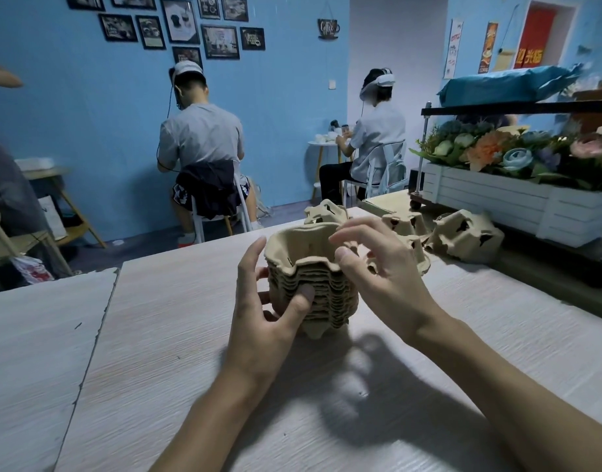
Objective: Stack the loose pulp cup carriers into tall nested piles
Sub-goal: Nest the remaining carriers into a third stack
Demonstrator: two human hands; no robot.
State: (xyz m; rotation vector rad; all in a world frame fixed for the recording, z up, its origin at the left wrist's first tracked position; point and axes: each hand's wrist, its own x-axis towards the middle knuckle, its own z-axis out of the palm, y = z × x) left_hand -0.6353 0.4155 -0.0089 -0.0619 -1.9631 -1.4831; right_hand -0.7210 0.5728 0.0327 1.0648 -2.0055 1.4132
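The right hand (378, 267) hides the right side of the pile (330, 296) (contact unclear), fingers loosely spread above its rim. The left hand (265, 311) grips its left flank on the table (190, 352).

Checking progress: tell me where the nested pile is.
Head view, centre: the nested pile is between the hands, left hand gripping its side, right hand at its rim, loose carriers behind.
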